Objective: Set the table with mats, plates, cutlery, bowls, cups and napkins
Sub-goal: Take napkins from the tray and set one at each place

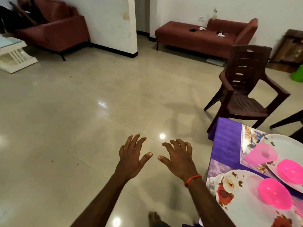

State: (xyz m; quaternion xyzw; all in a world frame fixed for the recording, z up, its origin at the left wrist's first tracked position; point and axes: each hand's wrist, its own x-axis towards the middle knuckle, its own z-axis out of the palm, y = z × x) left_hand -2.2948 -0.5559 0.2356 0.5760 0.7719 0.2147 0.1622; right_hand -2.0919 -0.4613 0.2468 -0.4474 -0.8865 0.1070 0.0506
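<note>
Both hands were spread and empty above the floor (pixel 82 112), left hand (pixel 131 158) beside right hand (pixel 179 158), off the desk's (pixel 224 145) left edge. On the desk lay plates (pixel 242 202), pink bowls (pixel 274 193), a pink cup (pixel 260 155) and a spoon (pixel 251 141).

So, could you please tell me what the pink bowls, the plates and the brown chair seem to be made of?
Pink bowls: likely plastic, with a bright, uniform, glossy look. Plates: white with floral prints, smooth and shiny, perhaps melamine or ceramic; I can't tell which. Brown chair: moulded plastic, judging by its slotted one-piece back.
</note>
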